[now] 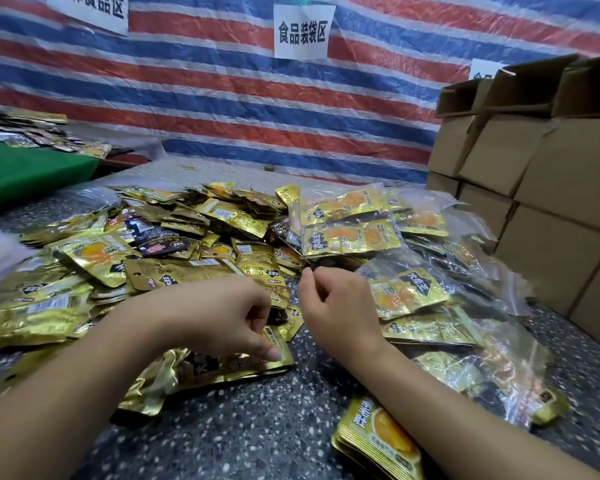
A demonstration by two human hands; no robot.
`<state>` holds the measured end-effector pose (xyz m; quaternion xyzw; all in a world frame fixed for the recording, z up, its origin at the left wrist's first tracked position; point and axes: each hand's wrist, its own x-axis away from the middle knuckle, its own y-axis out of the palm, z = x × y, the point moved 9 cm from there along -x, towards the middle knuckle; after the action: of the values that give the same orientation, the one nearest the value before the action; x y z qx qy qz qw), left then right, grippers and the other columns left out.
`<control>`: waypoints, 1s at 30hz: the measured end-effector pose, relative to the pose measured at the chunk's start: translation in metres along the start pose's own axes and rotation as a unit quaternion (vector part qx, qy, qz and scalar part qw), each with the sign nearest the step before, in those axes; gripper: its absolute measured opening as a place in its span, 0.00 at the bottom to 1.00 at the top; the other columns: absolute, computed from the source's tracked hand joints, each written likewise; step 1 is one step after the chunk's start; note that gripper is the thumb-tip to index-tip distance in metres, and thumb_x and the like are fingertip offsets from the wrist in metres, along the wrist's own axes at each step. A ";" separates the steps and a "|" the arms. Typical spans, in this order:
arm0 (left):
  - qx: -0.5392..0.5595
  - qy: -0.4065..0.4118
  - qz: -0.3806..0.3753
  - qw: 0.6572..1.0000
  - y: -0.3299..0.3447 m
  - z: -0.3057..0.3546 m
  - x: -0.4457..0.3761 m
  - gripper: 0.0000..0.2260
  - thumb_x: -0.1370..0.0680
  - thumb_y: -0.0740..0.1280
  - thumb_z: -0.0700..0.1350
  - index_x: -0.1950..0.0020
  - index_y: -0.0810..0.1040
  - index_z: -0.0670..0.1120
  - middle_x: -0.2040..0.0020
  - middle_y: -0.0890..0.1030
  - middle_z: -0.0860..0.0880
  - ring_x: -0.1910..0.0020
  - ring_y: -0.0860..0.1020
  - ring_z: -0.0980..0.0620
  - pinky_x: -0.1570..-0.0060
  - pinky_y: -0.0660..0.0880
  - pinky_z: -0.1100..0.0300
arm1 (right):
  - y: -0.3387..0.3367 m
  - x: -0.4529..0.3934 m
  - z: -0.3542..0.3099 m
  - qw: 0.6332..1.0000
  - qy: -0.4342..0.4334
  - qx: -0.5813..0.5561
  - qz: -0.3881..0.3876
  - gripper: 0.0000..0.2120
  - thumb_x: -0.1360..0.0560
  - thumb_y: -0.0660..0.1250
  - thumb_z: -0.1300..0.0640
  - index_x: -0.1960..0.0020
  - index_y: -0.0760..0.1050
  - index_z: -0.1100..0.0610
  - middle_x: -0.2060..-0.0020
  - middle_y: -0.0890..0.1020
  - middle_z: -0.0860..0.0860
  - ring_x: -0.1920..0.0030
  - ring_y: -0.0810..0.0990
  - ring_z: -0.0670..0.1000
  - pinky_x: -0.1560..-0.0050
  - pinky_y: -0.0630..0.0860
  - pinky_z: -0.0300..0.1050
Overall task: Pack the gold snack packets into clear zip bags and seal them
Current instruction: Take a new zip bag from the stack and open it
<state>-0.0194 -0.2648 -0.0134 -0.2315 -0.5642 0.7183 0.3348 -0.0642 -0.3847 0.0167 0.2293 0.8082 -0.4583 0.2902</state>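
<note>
**Mid-pick at the packet pile, no bag in hand yet**

So the gold snack packets (pixel 174 244) are heaped loose across the middle and left of the speckled table (pixel 264 420), with filled clear zip bags (pixel 352 235) piled on the right side of the heap. A small neat stack of packets (pixel 374 441) sits near the front edge under the right forearm.

Left hand (pixel 222 317) is down on a packet at the near edge of the pile (pixel 243 363), fingers curled, thumb tip pressing its corner. Looks like a pinch to lift it, though I can't be sure it's off the table. Right hand (pixel 336 303) hovers just beside it, fingers loosely curled, and I don't see anything in it.

My read: this is the gathering step, pulling packets before bagging. Next it'd need a firm grip on that packet and an empty zip bag opened up, and I can't spot a clearly empty one from here; the ones on the right all seem loaded.

Room-wise: bare tabletop right in front of the hands is the only real working space. Cardboard boxes (pixel 541 188) wall off the right, the striped tarp (pixel 222 98) closes the back, and a green board (pixel 32 168) sits far left. The slippery bags near the right edge might slide.
</note>
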 end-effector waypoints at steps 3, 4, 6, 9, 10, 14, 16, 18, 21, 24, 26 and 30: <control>0.004 0.015 0.013 1.000 -0.003 0.005 0.000 0.17 0.29 0.71 0.64 0.63 0.72 0.52 0.68 0.74 0.55 0.70 0.69 0.58 0.70 0.65 0.62 | 0.016 -0.014 -0.005 1.000 0.002 0.006 0.023 0.22 0.21 0.61 0.55 0.72 0.61 0.53 0.77 0.64 0.46 0.75 0.63 0.50 0.73 0.53 0.45; 0.001 0.013 0.013 1.000 -0.003 0.004 0.000 0.17 0.28 0.71 0.63 0.63 0.72 0.52 0.67 0.74 0.55 0.70 0.70 0.58 0.70 0.65 0.62 | 0.022 -0.020 -0.007 1.000 0.004 0.009 0.025 0.22 0.21 0.61 0.55 0.72 0.61 0.53 0.77 0.64 0.45 0.75 0.63 0.50 0.73 0.53 0.45; -0.005 0.008 0.007 1.000 0.003 0.003 -0.001 0.15 0.26 0.69 0.61 0.62 0.73 0.52 0.66 0.75 0.55 0.68 0.71 0.57 0.69 0.66 0.61 | 0.035 -0.030 -0.007 1.000 0.015 0.016 0.022 0.21 0.20 0.61 0.55 0.71 0.63 0.55 0.76 0.64 0.46 0.74 0.64 0.51 0.72 0.53 0.46; -0.010 0.012 0.015 1.000 0.007 0.005 -0.004 0.14 0.23 0.67 0.58 0.62 0.73 0.50 0.65 0.76 0.53 0.68 0.71 0.55 0.69 0.66 0.59 | 0.043 -0.044 -0.003 0.999 0.045 0.007 0.020 0.22 0.19 0.60 0.54 0.72 0.63 0.54 0.77 0.66 0.47 0.74 0.64 0.49 0.72 0.55 0.45; -0.007 0.011 0.028 1.000 0.006 0.004 -0.006 0.14 0.22 0.66 0.56 0.63 0.72 0.50 0.66 0.75 0.53 0.69 0.71 0.56 0.70 0.65 0.60 | 0.043 -0.048 -0.003 0.999 0.047 -0.004 0.018 0.23 0.19 0.60 0.54 0.72 0.62 0.54 0.77 0.66 0.47 0.75 0.64 0.49 0.72 0.55 0.44; 0.000 -0.031 0.118 0.993 -0.014 -0.007 -0.007 0.14 0.18 0.60 0.51 0.63 0.71 0.50 0.64 0.75 0.52 0.66 0.74 0.53 0.67 0.71 0.57 | 0.031 -0.053 -0.009 0.998 0.038 -0.052 0.012 0.24 0.20 0.60 0.56 0.74 0.62 0.55 0.79 0.65 0.47 0.78 0.60 0.47 0.73 0.55 0.43; 0.014 -0.076 0.211 0.974 -0.034 -0.020 -0.001 0.14 0.17 0.58 0.50 0.61 0.72 0.48 0.62 0.77 0.49 0.62 0.76 0.48 0.60 0.76 0.53 | 0.030 -0.048 -0.010 0.995 0.052 -0.076 -0.024 0.24 0.20 0.60 0.56 0.74 0.62 0.56 0.80 0.64 0.46 0.77 0.59 0.47 0.74 0.57 0.43; 0.025 -0.132 0.284 0.950 -0.052 -0.039 0.008 0.14 0.17 0.58 0.48 0.60 0.73 0.45 0.62 0.77 0.47 0.60 0.77 0.45 0.59 0.76 0.51 | 0.037 -0.038 -0.007 0.989 0.075 -0.086 -0.095 0.24 0.20 0.61 0.54 0.73 0.60 0.55 0.81 0.61 0.44 0.78 0.58 0.45 0.75 0.57 0.40; 0.003 -0.172 0.337 0.926 -0.073 -0.064 0.020 0.13 0.17 0.59 0.47 0.57 0.75 0.42 0.60 0.77 0.45 0.58 0.77 0.43 0.58 0.75 0.50 | 0.040 -0.019 -0.006 0.983 0.074 -0.065 -0.157 0.24 0.19 0.61 0.51 0.73 0.61 0.54 0.80 0.62 0.45 0.78 0.59 0.45 0.75 0.57 0.38; 0.032 -0.158 0.401 0.902 -0.087 -0.083 0.042 0.11 0.19 0.62 0.46 0.59 0.76 0.43 0.63 0.77 0.48 0.61 0.76 0.45 0.62 0.71 0.54 | 0.029 -0.007 -0.007 0.985 0.072 -0.074 -0.142 0.24 0.19 0.62 0.50 0.72 0.64 0.57 0.77 0.64 0.48 0.76 0.60 0.46 0.71 0.59 0.42; 0.025 -0.183 0.423 0.887 -0.089 -0.107 0.060 0.09 0.19 0.62 0.45 0.56 0.78 0.43 0.60 0.79 0.45 0.61 0.76 0.45 0.62 0.70 0.54 | 0.023 0.000 -0.007 0.984 0.076 -0.088 -0.132 0.24 0.19 0.62 0.50 0.71 0.65 0.59 0.77 0.65 0.48 0.76 0.60 0.46 0.70 0.59 0.43; -0.099 -0.345 0.417 0.835 -0.102 -0.180 0.100 0.15 0.20 0.63 0.48 0.45 0.75 0.35 0.47 0.77 0.34 0.48 0.75 0.35 0.51 0.74 0.44 | 0.015 0.007 -0.018 0.988 0.040 -0.084 -0.122 0.25 0.19 0.61 0.49 0.70 0.66 0.62 0.78 0.64 0.46 0.76 0.60 0.46 0.70 0.58 0.44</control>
<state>0.0639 -0.0584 0.0433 -0.2137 -0.5613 0.7634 -0.2375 -0.0644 -0.3614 0.0101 0.1221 0.8769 -0.4110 0.2175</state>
